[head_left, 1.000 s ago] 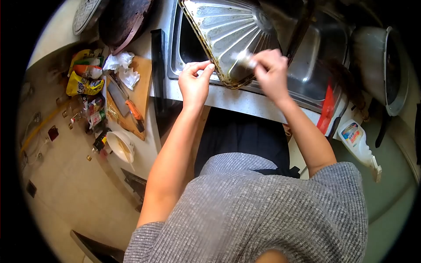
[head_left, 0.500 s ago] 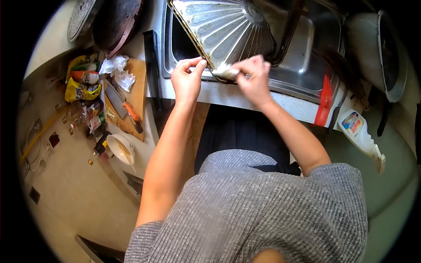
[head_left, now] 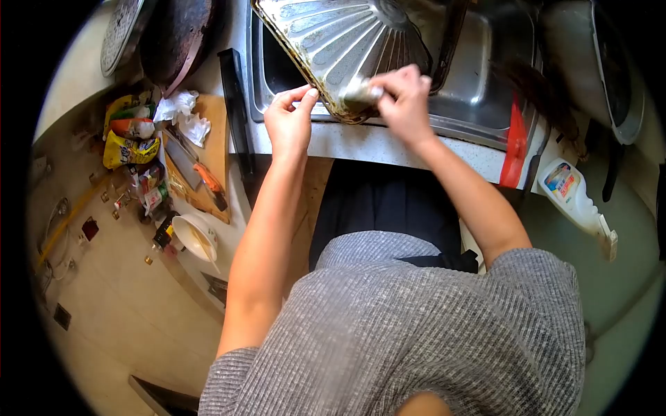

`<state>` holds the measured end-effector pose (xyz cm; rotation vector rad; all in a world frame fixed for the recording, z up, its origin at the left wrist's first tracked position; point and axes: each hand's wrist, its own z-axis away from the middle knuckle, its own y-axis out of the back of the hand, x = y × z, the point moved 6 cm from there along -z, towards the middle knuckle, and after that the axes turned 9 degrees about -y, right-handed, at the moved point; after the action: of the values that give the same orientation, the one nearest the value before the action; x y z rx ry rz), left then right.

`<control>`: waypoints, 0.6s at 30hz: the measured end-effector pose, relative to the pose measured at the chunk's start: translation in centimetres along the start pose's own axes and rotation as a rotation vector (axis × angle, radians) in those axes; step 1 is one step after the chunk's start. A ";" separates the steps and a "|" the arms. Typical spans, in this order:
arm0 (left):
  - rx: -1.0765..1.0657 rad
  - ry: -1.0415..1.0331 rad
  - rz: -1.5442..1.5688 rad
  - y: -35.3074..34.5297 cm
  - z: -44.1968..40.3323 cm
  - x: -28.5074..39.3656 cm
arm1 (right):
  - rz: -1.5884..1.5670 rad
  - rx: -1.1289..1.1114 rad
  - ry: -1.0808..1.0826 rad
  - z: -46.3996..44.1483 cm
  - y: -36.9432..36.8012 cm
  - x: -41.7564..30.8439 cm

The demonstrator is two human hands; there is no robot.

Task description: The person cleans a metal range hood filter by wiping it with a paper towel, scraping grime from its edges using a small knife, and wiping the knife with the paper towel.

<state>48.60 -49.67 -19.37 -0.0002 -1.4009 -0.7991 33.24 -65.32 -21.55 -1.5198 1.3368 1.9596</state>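
A metal range hood filter [head_left: 340,52], with fanned perforated panels and a brown greasy rim, tilts over the sink [head_left: 489,59], one corner at the counter's front edge. My left hand [head_left: 288,121] pinches its left rim between thumb and fingers. Across the filter's near corner, my right hand [head_left: 406,104] is closed on a small white wad [head_left: 362,91], pressed to the metal. Motion blurs this wad, so whether it is paper or cloth I cannot tell.
Right of the sink are a red strip [head_left: 513,145], a white spray bottle [head_left: 569,191] and a large pot [head_left: 583,62]. At left are a cutting board [head_left: 215,159] with a cleaver [head_left: 182,161] and crumpled tissues [head_left: 177,105], a white bowl [head_left: 194,236], food packets [head_left: 130,149] and a dark pan [head_left: 173,41].
My right hand has moved the white wad slightly up along the filter, away from its near corner. My left hand keeps its pinch on the rim.
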 end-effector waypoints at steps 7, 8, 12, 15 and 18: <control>0.012 -0.003 0.010 -0.1 0.1 -0.4 | 0.017 0.090 -0.003 -0.3 -1.4 0.3; 0.006 0.006 0.002 0.1 0.3 -0.5 | 0.019 0.022 0.014 1.6 -1.5 -0.4; -0.013 -0.003 -0.002 0.0 0.0 -0.6 | 0.031 -0.128 0.034 3.2 -0.6 -1.3; 0.006 -0.025 -0.014 0.0 0.1 -0.2 | 0.021 -0.017 0.038 0.3 0.1 -1.6; -0.001 0.025 0.014 0.0 0.1 -0.6 | 0.046 -0.143 0.197 1.3 -1.6 -3.5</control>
<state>48.53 -49.36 -19.87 -0.0003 -1.3759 -0.7858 34.94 -62.49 -19.25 -1.8045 1.3434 2.0155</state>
